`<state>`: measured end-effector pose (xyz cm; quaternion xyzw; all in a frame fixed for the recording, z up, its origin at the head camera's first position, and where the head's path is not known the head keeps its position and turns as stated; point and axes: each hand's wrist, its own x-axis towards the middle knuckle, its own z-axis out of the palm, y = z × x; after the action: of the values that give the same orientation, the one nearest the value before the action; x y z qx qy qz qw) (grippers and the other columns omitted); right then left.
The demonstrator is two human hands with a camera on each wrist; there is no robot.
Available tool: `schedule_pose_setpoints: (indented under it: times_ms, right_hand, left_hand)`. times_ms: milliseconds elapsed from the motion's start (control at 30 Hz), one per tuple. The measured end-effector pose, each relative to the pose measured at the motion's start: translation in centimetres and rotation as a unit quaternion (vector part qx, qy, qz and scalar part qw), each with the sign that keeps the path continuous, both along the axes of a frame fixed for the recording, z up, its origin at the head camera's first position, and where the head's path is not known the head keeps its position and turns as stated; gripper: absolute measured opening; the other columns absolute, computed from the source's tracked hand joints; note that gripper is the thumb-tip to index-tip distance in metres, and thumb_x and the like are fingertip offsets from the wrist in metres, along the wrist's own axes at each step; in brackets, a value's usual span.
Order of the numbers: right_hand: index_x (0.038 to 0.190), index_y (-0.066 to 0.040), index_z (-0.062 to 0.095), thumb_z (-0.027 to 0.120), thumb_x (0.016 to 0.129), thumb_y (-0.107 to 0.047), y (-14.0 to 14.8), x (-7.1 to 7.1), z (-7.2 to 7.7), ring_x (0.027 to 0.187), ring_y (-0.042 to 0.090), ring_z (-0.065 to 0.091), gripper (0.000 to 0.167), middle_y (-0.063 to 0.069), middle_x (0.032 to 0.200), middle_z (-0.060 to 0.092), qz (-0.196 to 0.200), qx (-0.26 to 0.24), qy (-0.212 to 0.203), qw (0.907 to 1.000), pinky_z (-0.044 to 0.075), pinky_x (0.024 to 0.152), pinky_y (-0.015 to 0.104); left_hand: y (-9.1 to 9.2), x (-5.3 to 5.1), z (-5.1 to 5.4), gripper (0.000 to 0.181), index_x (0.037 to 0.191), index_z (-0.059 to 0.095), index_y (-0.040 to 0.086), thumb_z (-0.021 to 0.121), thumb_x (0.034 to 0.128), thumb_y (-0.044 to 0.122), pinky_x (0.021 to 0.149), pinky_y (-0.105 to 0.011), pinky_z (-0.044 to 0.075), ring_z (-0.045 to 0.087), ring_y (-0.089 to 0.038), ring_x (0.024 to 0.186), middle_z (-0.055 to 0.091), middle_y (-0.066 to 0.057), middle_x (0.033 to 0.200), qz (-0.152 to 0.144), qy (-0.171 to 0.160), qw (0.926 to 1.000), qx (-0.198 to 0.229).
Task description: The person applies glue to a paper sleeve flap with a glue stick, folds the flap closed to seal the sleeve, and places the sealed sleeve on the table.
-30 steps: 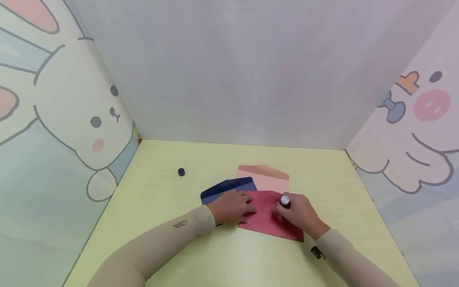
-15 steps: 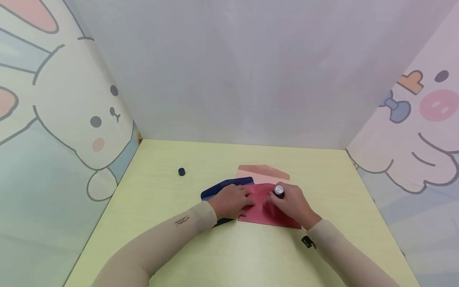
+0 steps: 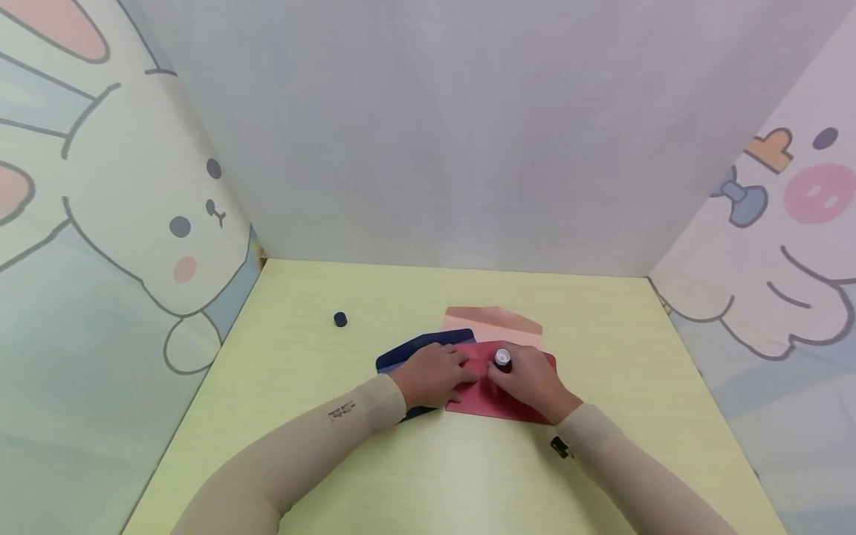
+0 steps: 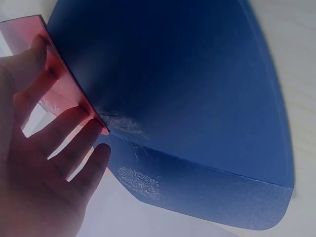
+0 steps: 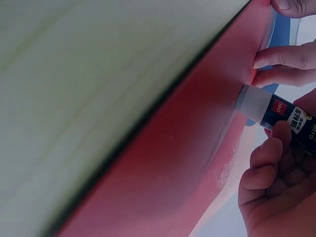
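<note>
A red envelope (image 3: pixel 481 400) lies in the middle of the table, overlapping a dark blue envelope (image 3: pixel 423 343) on its left and a pink envelope (image 3: pixel 495 327) behind it. My left hand (image 3: pixel 431 375) rests on the red envelope's left end, its fingers spread and pressing the paper down. In my right hand (image 3: pixel 531 377) I grip an uncapped glue stick (image 5: pixel 291 116), whose tip meets the red paper near its fold line. Whitish glue smears show on the red flap in the right wrist view and on the blue envelope in the left wrist view.
A small dark cap (image 3: pixel 340 319) stands at the back left of the pale yellow table (image 3: pixel 301 357). Fabric walls with cartoon animals enclose the table at the left and right, and a plain wall (image 3: pixel 455 186) stands behind.
My right hand has moved left across the red envelope with the glue stick, closer to my left hand. The red envelope shifted slightly toward the back, then stayed put. The left hand barely moved.
</note>
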<state>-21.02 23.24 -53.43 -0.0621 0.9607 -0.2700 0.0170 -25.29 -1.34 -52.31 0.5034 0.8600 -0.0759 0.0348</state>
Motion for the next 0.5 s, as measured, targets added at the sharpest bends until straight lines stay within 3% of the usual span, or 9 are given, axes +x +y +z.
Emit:
schedule_pose_setpoints:
  times_ms: [167,500]
  right_hand:
    - [0.088,-0.020,0.066,0.084,0.104,-0.028,1.4,0.7,0.2,0.074,0.014,0.061,0.026,-0.005,0.073,0.063,-0.012,0.002,-0.008,0.9999,0.052,0.076,0.032]
    - [0.092,-0.015,0.066,0.083,0.104,-0.027,3.6,1.8,0.4,0.078,0.018,0.061,0.024,0.000,0.077,0.065,-0.048,0.016,-0.030,0.9983,0.053,0.078,0.035]
  left_hand:
    - [0.0,0.0,0.1,0.050,0.155,0.075,0.046,0.084,0.1076,0.057,0.114,-0.036,0.063,0.072,-0.016,0.146,0.080,0.007,0.153,0.002,-0.008,1.0000,-0.003]
    - [0.0,0.2,0.5,0.048,0.157,0.073,0.047,0.080,0.1102,0.057,0.121,-0.039,0.061,0.069,-0.018,0.152,0.077,0.006,0.158,0.004,-0.010,0.9999,-0.012]
